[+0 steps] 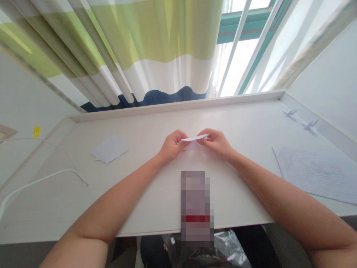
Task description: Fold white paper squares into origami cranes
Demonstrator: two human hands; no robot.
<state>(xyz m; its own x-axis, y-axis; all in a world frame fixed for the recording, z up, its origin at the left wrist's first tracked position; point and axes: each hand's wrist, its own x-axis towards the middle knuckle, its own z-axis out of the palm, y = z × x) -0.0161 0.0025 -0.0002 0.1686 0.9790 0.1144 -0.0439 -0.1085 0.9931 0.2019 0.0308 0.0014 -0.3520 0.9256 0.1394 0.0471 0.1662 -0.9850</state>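
I see the left fingers (180,133) and right fingers (205,131) pinching opposite ends of a thin, folded white paper piece (194,138), bowed between them above the smooth white tabletop (150,197). I'd favour light, level pressure, since such paper probably buckles easily. Small, flat white paper sheets (112,149) lie left of the fingers.

matt paper (194,138), smooth desk (156,201), cloth curtain (167,37), glossy plastic (230,247)

Apparently a home study corner: white desk (156,208) beneath the hands (173,146), striped curtain (167,37) and window (242,28) beyond them, written pages (320,169) rightward.
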